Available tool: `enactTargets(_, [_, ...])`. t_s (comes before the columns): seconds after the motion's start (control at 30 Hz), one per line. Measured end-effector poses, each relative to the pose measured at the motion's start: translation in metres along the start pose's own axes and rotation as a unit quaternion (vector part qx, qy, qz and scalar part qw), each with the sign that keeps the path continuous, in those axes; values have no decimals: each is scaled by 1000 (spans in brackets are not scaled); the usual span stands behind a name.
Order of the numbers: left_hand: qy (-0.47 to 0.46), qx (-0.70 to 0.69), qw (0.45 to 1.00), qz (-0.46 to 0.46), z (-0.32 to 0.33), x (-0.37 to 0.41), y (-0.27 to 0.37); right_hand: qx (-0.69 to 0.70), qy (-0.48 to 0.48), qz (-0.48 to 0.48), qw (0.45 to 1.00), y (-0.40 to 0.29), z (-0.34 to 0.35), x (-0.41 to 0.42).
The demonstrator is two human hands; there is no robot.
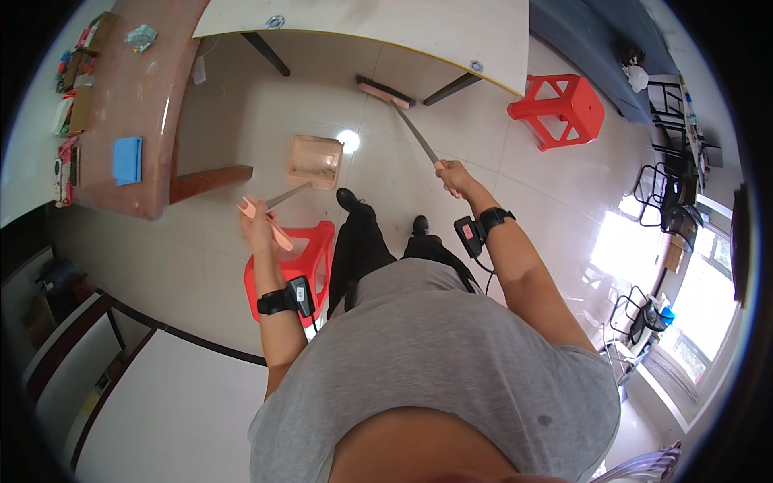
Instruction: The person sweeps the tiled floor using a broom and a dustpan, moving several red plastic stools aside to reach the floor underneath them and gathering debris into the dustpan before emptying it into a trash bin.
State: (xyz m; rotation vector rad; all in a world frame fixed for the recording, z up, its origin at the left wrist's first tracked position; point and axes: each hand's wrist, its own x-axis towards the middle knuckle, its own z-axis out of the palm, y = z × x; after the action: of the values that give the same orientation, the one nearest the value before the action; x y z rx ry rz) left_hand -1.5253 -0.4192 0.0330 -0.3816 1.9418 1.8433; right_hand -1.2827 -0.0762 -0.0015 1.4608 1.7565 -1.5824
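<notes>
My left hand (258,224) is closed around the pink top of a long-handled dustpan (315,158). The pan rests on the tiled floor ahead of my feet, with dark debris in it. In my right hand (454,177) is the handle of a broom (416,130). Its pink head with dark bristles (385,92) lies on the floor, beyond the pan and to its right, near the front edge of the white table. Broom head and dustpan are apart. Each forearm wears a black strap with a small device.
A white table (386,18) on dark legs stands ahead. One red plastic stool (564,111) is at right, another (302,250) beside my left forearm. To the left, a wooden table (142,90) carries a folded blue cloth (127,160) and boxes. Black chairs (679,208) line the right side.
</notes>
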Motion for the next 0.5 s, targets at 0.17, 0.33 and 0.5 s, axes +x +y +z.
enactTargets(0.17, [16,5,999,33,46,-43,8,-32,-30,-51,998,36,-23,-20])
enactTargets(0.33, [-9,27,997,70,66,-58,-12,-38,-42,-8,998,79,-42,-53])
enactTargets(0.5, [-40,21,999,26,92,-70,-27,16,-52,65,996,108,-79,-97])
